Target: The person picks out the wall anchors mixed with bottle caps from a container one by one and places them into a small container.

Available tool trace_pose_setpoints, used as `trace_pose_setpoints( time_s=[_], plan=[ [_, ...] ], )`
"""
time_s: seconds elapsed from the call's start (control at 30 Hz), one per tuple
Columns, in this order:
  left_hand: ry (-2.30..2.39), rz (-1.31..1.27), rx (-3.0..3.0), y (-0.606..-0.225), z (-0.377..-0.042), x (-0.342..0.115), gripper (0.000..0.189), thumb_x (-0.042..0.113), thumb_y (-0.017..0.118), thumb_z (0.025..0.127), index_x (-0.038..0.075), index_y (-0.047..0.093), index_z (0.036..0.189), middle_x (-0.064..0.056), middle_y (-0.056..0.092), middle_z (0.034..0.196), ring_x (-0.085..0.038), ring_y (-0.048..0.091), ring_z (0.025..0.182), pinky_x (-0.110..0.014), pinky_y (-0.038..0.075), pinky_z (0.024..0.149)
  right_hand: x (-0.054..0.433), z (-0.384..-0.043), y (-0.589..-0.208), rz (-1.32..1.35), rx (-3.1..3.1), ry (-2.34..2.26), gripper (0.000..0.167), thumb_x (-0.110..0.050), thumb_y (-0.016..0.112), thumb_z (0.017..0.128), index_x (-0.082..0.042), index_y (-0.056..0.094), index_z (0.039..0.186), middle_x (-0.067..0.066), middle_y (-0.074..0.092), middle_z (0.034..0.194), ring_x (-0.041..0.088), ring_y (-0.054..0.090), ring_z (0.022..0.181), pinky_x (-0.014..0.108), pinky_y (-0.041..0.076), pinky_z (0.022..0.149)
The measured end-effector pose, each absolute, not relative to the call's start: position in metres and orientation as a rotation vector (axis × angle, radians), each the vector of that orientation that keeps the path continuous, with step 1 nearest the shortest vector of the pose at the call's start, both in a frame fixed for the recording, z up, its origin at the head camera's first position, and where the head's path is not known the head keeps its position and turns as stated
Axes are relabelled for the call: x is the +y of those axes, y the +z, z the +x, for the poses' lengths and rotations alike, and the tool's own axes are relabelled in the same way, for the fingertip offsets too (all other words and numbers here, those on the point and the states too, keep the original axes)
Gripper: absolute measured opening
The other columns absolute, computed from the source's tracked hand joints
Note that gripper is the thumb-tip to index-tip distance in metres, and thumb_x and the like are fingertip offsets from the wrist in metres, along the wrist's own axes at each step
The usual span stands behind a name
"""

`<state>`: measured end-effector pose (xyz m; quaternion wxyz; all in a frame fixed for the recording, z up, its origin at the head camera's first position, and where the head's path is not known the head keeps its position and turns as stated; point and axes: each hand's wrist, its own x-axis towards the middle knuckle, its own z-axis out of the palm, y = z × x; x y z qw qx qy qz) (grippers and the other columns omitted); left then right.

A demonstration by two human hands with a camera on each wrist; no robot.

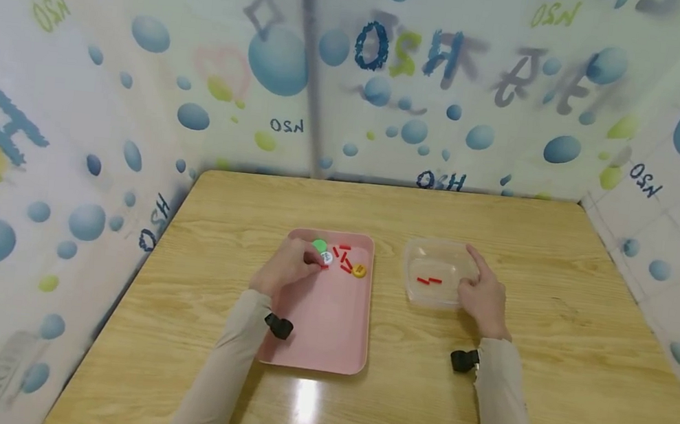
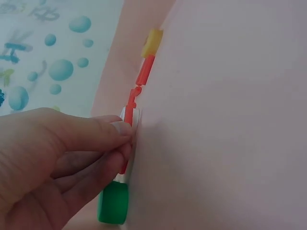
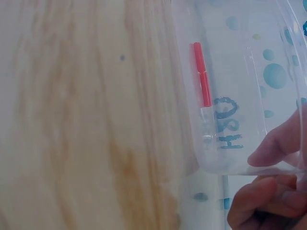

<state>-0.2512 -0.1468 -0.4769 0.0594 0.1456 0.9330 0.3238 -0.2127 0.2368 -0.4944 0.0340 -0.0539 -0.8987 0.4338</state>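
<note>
My left hand [image 1: 287,266] reaches over the far left part of a pink tray [image 1: 320,327]. Its thumb and fingers pinch a short red stick [image 2: 128,116], seen best in the left wrist view. Close by in the tray lie a green bottle cap [image 1: 319,244], a white disc with a dark mark [image 1: 326,257], a yellow cap [image 1: 359,270] and several loose red sticks [image 1: 345,247]. On the right, my right hand [image 1: 485,300] grips the wall of a clear plastic container [image 1: 410,269], thumb inside and fingers outside. Two red sticks [image 3: 202,74] lie on the container's bottom.
Both tray and container stand on a wood-grain table [image 1: 179,319], the container to the right of the tray with a gap between. Walls covered with bubble-print sheeting [image 1: 478,137] rise behind the table and at both sides.
</note>
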Motion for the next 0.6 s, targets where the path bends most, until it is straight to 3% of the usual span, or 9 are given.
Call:
trace_pose_setpoints(
  time_s=[0.27,0.6],
  plan=[
    [1.056,0.45,2.798,-0.4747,-0.2492,-0.1479,0.015,0.002,0.071,0.092,0.009,0.081,0.101,-0.008,0.071,0.112,-0.02,0.064,0.097,-0.033,0.057,0.086,0.2372,-0.2103,-0.492,-0.153,-2.764,1.321,0.075,-0.001,0.043,0.087,-0.022,0.035,0.159,-0.009,0.034,0.045,0.008,0.022,0.043,0.027,0.025,0.042],
    [1.176,0.519,2.801,-0.4689,-0.2515,-0.1472,0.014,0.002,0.071,0.093,0.006,0.081,0.1,-0.008,0.076,0.104,-0.015,0.067,0.087,-0.029,0.057,0.078,0.2365,-0.2107,-0.4906,-0.174,-2.771,1.302,0.075,-0.001,0.042,0.087,-0.022,0.036,0.159,-0.007,0.034,0.046,0.009,0.022,0.044,0.027,0.026,0.043]
  ],
)
